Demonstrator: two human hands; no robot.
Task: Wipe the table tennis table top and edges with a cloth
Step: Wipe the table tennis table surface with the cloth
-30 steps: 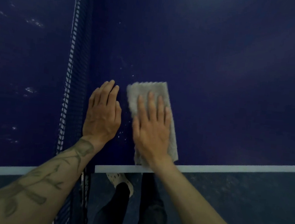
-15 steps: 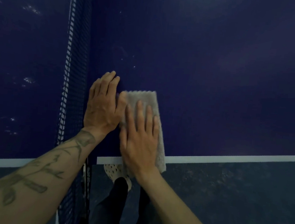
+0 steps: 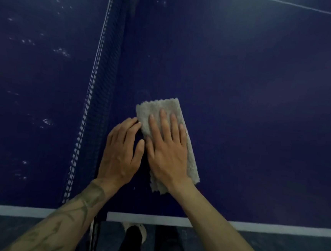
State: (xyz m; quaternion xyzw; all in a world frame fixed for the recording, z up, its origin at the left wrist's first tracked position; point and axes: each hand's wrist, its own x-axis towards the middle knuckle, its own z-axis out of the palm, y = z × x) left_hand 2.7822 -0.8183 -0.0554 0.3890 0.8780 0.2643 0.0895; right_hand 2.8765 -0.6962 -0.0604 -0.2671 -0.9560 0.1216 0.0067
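Right hand [image 3: 166, 155] lies flat, fingers straight and slightly spread, pressing a folded pale grey terry cloth [image 3: 160, 109] onto the dark blue table tennis table top [image 3: 251, 113]. Left hand [image 3: 121, 153] rests flat just beside it, fingertips touching the cloth's near-left edge; the black mesh net [image 3: 101, 91] stands immediately to its left. White edge line [image 3: 271, 228] runs behind both wrists.

Nubby cloth [image 3: 163, 108], smooth matt table top [image 3: 251, 113]

net [image 3: 95, 99] blocks left, tabletop [image 3: 251, 113] open rt
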